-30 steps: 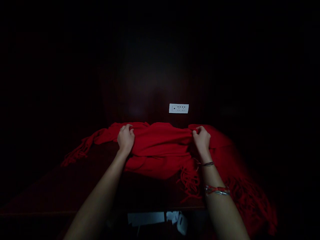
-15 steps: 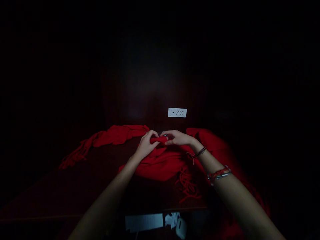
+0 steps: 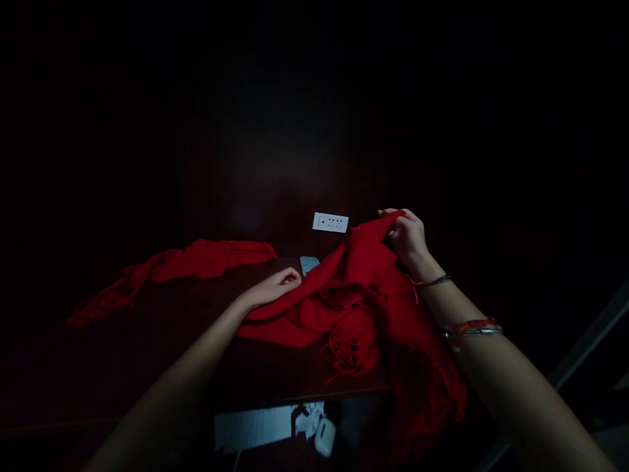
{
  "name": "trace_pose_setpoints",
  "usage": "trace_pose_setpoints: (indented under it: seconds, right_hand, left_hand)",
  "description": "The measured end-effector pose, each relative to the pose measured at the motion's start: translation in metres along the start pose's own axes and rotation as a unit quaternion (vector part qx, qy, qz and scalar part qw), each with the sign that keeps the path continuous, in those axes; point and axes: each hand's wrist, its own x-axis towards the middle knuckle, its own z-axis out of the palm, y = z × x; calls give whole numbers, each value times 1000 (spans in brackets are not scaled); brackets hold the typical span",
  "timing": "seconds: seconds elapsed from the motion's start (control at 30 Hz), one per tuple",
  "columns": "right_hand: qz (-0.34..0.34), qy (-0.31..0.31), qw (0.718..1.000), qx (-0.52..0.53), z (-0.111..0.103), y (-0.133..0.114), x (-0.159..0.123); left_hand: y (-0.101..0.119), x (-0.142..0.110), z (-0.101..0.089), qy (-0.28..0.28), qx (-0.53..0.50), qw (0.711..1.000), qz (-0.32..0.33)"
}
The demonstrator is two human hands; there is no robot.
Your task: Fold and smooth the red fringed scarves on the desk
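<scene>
A red fringed scarf lies bunched on the dark tabletop, with part of it lifted at the right. Up there my right hand is closed around its raised edge, so the cloth slopes down to the left. My left hand rests low at the scarf's left edge, fingers curled in against the cloth; its fingertips are partly hidden. Just beyond that hand, a phone with a lit screen shows on the table. Fringe hangs in tangled strands near the front edge and down the right side.
Another length of red fringed cloth stretches along the back left of the table. A white socket panel is on the dark wall. Below the front edge are a pale flat panel, crumpled white paper and a white rounded object.
My right hand has moved right and up, raising the scarf's edge. My left hand has shifted slightly left and lower, apart from the right. The phone has come into clearer view.
</scene>
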Motion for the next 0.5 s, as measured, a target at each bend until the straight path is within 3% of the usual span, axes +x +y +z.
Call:
trace_pose_setpoints:
  seconds: [0.07,0.13,0.2,0.3,0.4,0.5]
  right_hand:
    - [30,-27,999,-3,-4,2,-6]
    - [38,-21,998,-45,-8,12,-13]
    - [24,-4,992,-125,-16,26,-16]
    - [3,-5,970,-244,-30,44,-15]
    - [-23,-46,959,-278,-30,49,-10]
    - [-59,-105,956,-268,-6,40,-6]
  left_hand:
    - [13,-7,12,-81,3,996,38]
    - [21,-18,22,-113,74,989,66]
    - [18,-29,27,-95,176,978,51]
    - [-3,-42,14,-38,312,948,-58]
    - [-25,-45,-36,38,405,894,-186]
    - [-24,-43,-127,172,458,838,-241]
